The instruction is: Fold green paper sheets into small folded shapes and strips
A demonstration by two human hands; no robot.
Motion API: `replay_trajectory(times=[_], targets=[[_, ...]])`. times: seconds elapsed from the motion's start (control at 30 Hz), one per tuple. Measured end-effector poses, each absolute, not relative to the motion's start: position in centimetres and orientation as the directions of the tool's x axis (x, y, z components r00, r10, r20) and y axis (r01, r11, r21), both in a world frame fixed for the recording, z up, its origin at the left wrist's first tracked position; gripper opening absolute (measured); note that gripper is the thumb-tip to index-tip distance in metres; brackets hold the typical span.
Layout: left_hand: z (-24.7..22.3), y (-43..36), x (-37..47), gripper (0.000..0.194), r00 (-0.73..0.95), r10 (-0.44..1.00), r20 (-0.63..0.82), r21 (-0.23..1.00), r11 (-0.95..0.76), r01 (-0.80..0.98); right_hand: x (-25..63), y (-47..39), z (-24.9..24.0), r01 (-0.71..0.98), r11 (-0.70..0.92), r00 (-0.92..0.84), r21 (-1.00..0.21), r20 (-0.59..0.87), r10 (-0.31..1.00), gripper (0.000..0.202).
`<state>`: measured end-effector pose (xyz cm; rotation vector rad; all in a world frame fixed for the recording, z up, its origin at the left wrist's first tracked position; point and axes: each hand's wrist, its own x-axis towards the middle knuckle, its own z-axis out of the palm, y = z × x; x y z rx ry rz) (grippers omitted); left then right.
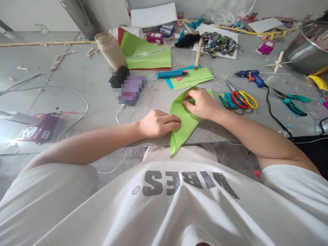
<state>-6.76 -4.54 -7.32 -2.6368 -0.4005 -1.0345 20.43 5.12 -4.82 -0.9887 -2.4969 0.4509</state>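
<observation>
A sheet of light green paper (188,121) lies at the table's front edge, bent over along its left side, with its lower corner hanging past the edge. My left hand (160,123) presses its curled fingers on the left part of the sheet. Higher up, my right hand (200,102) pinches the upper part of the sheet between thumb and fingers. Just beyond the sheet are cut green paper strips (198,78) and a blue utility knife (170,74).
Right of my hands lie scissors (244,99), a blue glue gun (252,78) with its cord, and pliers (292,100). A phone (133,89) with a cable is at left. Farther back are a jar (110,49), green sheets (153,58), a hammer (198,54) and bottle caps (220,43).
</observation>
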Motion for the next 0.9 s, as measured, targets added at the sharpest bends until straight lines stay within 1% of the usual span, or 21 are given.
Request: replay_trajectory(times=[0.1,0.2,0.27,0.3,0.33,0.37,0.4,0.43,0.47,0.5,0.53,0.57,0.6,0.63,0.67,0.7,0.73,0.77,0.83,0.87,0.9], targets=[[-7.5,-4.5,-7.1,0.016,0.6,0.215,0.771,-0.04,-0.923,0.382,20.8,5.0,-5.3,0.557,0.742,-0.507,-0.374,0.554,0.66,0.03],[-7.6,-4.2,-7.5,0.015,0.498,0.253,0.829,0.013,-0.9,0.436,21.1,4.7,-5.5,0.575,0.751,-0.271,-0.323,0.792,0.548,0.035],[-7.6,-4.0,-7.8,0.009,0.435,0.254,0.864,0.011,-0.873,0.487,20.8,4.8,-5.8,0.54,0.769,-0.083,-0.342,0.887,0.454,0.046],[-7.5,-3.9,-8.0,0.008,0.402,0.247,0.882,0.007,-0.858,0.513,20.5,4.9,-6.0,0.513,0.765,0.004,-0.389,0.892,0.451,0.056],[-7.4,-3.8,-8.2,0.01,0.367,0.241,0.898,0.007,-0.844,0.536,20.1,5.1,-6.3,0.478,0.74,0.091,-0.473,0.865,0.494,0.067],[-7.2,-3.8,-8.3,0.014,0.33,0.24,0.913,0.016,-0.829,0.56,19.6,5.4,-6.6,0.424,0.69,0.169,-0.587,0.8,0.576,0.08],[-7.1,-3.7,-8.4,0.018,0.298,0.243,0.923,0.028,-0.815,0.579,19.1,5.6,-6.9,0.341,0.604,0.236,-0.72,0.688,0.687,0.091],[-7.0,-3.6,-8.5,0.021,0.267,0.245,0.932,0.041,-0.805,0.592,18.6,5.8,-7.2,0.214,0.494,0.289,-0.843,0.537,0.792,0.099],[-6.9,-3.5,-8.5,0.022,0.243,0.239,0.94,0.049,-0.8,0.599,18.1,6.0,-7.5,0.064,0.361,0.27,-0.93,0.364,0.891,0.106],[-6.8,-3.4,-8.6,0.022,0.225,0.229,0.947,0.05,-0.798,0.6,17.8,6.2,-7.6,-0.063,0.231,0.182,-0.971,0.216,0.959,0.112],[-6.8,-3.3,-8.7,0.021,0.212,0.212,0.954,0.045,-0.8,0.598,17.6,6.3,-7.5,-0.15,0.149,0.106,-0.977,0.133,0.985,0.118],[-6.7,-3.1,-8.7,0.019,0.204,0.19,0.96,0.034,-0.806,0.591,17.5,6.5,-7.2,-0.209,0.119,0.078,-0.971,0.104,0.992,0.126],[-6.7,-3.0,-8.8,0.017,0.2,0.169,0.965,0.023,-0.814,0.58,17.4,6.6,-6.8,-0.246,0.142,0.109,-0.959,0.119,0.987,0.135],[-6.7,-2.8,-8.9,0.016,0.193,0.153,0.969,0.017,-0.823,0.567,17.4,6.7,-6.3,-0.269,0.196,0.183,-0.943,0.149,0.972,0.144],[-6.8,-2.7,-9.1,0.017,0.187,0.143,0.972,0.015,-0.831,0.555,17.4,6.8,-5.7,-0.291,0.245,0.261,-0.925,0.169,0.95,0.151],[-6.8,-2.5,-9.2,0.019,0.179,0.134,0.975,0.014,-0.837,0.547,17.4,7.0,-5.1,-0.324,0.267,0.316,-0.908,0.163,0.935,0.153],[-6.8,-2.4,-9.4,0.02,0.177,0.119,0.977,0.003,-0.839,0.544,17.4,7.1,-4.6,-0.379,0.249,0.323,-0.891,0.124,0.938,0.149],[-6.9,-2.4,-9.6,0.02,0.185,0.106,0.977,-0.013,-0.836,0.548,17.2,7.2,-4.2,-0.442,0.192,0.284,-0.876,0.067,0.957,0.137],[-7.0,-2.3,-9.9,0.02,0.235,0.11,0.966,-0.047,-0.817,0.575,16.9,7.4,-4.0,-0.516,0.032,0.116,-0.856,-0.033,0.993,0.095],[-7.1,-2.3,-10.0,0.019,0.27,0.126,0.955,-0.06,-0.806,0.589,16.8,7.6,-4.1,-0.516,-0.034,0.033,-0.856,-0.059,0.998,0.074],[-7.2,-2.4,-10.0,0.018,0.301,0.142,0.943,-0.07,-0.8,0.596,16.7,7.8,-4.2,-0.502,-0.067,-0.02,-0.862,-0.066,0.998,0.058]])
